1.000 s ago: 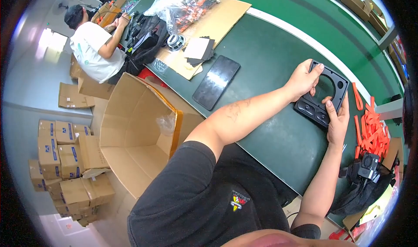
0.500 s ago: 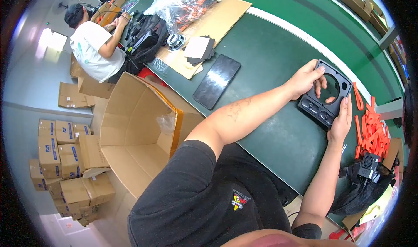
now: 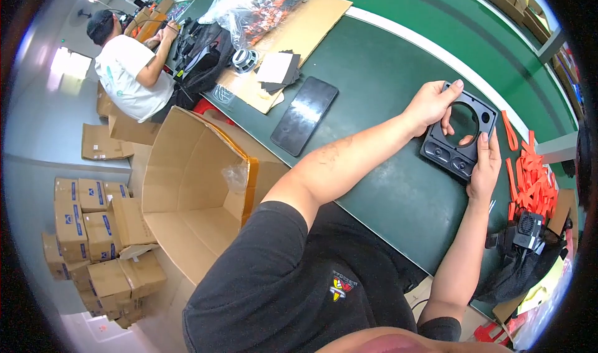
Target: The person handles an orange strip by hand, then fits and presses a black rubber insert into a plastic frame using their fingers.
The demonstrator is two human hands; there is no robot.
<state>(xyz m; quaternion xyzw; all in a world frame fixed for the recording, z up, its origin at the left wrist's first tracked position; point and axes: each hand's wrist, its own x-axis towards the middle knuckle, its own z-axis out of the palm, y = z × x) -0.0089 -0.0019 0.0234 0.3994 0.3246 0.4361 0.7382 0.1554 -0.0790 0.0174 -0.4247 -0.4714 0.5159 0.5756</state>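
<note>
A black plastic speaker panel (image 3: 447, 156) is held tilted above the green table, between both hands. It has a large round opening, a small hole in one corner and two small round parts along its lower side. My left hand (image 3: 431, 109) grips its upper left edge, thumb on the front face; fingers show through the opening. My right hand (image 3: 484, 169) clasps the lower right edge, its fingers partly hidden. To the left, a glossy black slab (image 3: 305, 115) lies flat on the table. Nearest my right hand is a pile of red-orange strips (image 3: 534, 182).
A cardboard sheet (image 3: 330, 14) bears a bare round speaker (image 3: 245, 60), black and white sheets (image 3: 277, 68) and a plastic bag (image 3: 233, 10). An open carton (image 3: 187, 178) stands beside the table. Another person (image 3: 134, 73) works at far left. A black device (image 3: 529, 228) lies at right.
The panel and both hands have shifted slightly left in view, and the panel's tilt has changed a little. My right thumb now lies farther over the panel's front. Both hands still hold it.
</note>
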